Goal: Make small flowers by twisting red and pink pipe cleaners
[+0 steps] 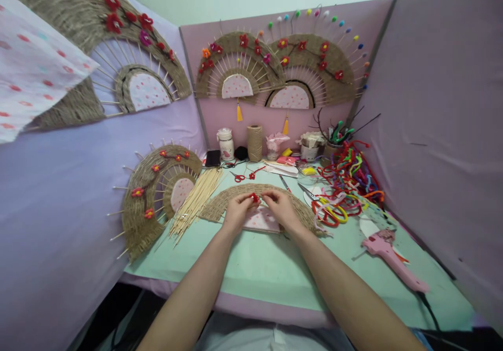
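A small red pipe-cleaner flower [255,198] is pinched in the fingers of my left hand [239,209]. Close beside it, my right hand [280,207] has its thumb and fingertips pressed together; whatever they hold is too small to make out. Both hands are above a twine-wrapped fan [236,191] lying flat on the table, with a pink-dotted cloth half-circle [261,221] at its centre. Beyond the fan lies another red pipe-cleaner piece [252,175] near small red-handled scissors [238,177].
Bamboo sticks [198,199] lie left of the fan. To the right are larger scissors [328,212], a heap of coloured pipe cleaners [353,175] and a pink glue gun [393,259] with its cord. A twine roll [254,144] and a white bottle [226,145] stand behind. Finished fans [330,68] hang around.
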`<state>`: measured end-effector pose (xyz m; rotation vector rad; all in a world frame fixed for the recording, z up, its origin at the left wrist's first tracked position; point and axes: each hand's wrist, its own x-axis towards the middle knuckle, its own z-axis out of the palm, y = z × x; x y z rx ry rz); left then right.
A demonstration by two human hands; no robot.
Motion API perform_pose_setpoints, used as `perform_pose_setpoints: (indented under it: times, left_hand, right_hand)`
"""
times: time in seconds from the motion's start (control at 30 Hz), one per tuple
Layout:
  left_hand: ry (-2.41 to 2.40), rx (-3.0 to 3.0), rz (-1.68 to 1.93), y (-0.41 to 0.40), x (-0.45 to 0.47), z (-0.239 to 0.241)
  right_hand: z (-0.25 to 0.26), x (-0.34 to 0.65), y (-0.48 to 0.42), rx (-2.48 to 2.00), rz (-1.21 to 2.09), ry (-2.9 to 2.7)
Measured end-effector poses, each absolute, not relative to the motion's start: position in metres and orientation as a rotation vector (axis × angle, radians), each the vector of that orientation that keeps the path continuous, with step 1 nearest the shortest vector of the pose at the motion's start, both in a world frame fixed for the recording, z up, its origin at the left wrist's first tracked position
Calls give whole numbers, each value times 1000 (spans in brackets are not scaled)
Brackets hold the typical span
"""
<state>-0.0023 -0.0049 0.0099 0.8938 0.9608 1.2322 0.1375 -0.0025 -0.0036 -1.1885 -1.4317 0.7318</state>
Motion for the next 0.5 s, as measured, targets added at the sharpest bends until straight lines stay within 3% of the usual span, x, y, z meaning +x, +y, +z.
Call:
perform_pose_setpoints:
  times: [0.5]
  left_hand:
    - [945,873,1184,-3,-5,12]
  right_hand:
    - [-6,139,-3,-1196,619,-1489]
